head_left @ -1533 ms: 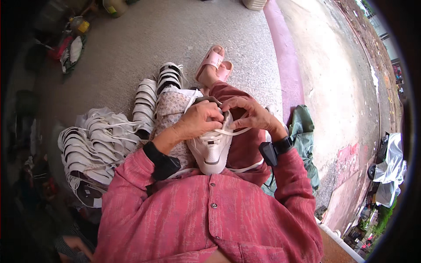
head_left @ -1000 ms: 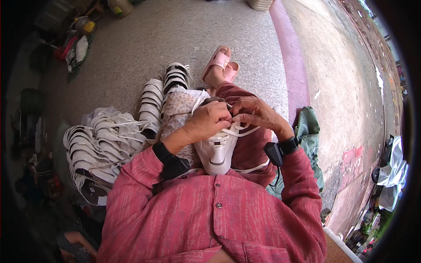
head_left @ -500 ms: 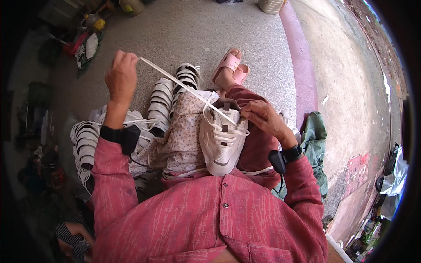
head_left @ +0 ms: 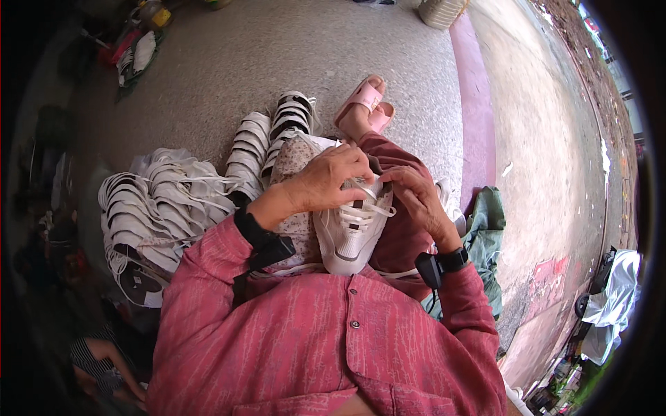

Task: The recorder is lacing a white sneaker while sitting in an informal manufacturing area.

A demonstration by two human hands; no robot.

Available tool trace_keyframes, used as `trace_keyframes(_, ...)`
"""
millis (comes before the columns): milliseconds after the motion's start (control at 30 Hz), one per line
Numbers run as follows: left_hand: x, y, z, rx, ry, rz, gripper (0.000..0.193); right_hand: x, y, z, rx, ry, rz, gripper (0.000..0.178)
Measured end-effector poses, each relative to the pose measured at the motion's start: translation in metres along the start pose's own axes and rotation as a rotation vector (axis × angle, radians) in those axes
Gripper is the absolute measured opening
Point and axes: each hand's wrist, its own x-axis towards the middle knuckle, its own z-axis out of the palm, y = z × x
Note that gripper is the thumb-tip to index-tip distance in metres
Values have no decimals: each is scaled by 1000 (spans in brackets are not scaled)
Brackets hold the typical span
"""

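A white sneaker (head_left: 346, 239) with grey trim rests on my lap, toe toward me. White shoelace (head_left: 357, 220) crosses its front, with a loop at the right side. My left hand (head_left: 331, 177) reaches over the tongue and upper eyelets, thumb and forefinger curved and apart; its other fingers are partly hidden. On the shoe's right upper edge, near the collar, my right hand (head_left: 416, 197) grips with bent fingers. A flower-patterned cloth (head_left: 295, 156) covers my left thigh beside the sneaker.
Rows of nested white and black shoe pieces with laces (head_left: 128, 208) lie at left, with more stacks (head_left: 248, 149) ahead. Green cloth (head_left: 483, 239) lies at right. My foot wears a pink slide (head_left: 364, 98). A pale container (head_left: 441, 11) stands far ahead.
My left hand has come down from the upper left, where it held a lace stretched taut, to the sneaker. My right hand stays at the shoe's edge.
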Motion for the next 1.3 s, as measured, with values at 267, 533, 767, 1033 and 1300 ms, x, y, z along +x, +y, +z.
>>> trace_keyframes(267, 11, -6, 12, 174, -5, -2, 21, 9, 8, 2, -115, -3, -64, 16)
trace_keyframes(533, 7, -1, -8, 450, 226, -30, 23, 10, -1, 5, -201, -56, -104, 18)
trace_keyframes(767, -78, 14, -22, -868, 38, -1047, 37, 16, -14, 6, -339, -14, -91, 20)
trace_keyframes(1033, -79, -1, 11, -1776, 294, -802, 45, 25, -10, 17, -474, -39, -113, 12)
trace_keyframes(1300, -57, -9, 22, -1330, 344, -855, 32, 16, -15, 27, -451, 107, 12, 13)
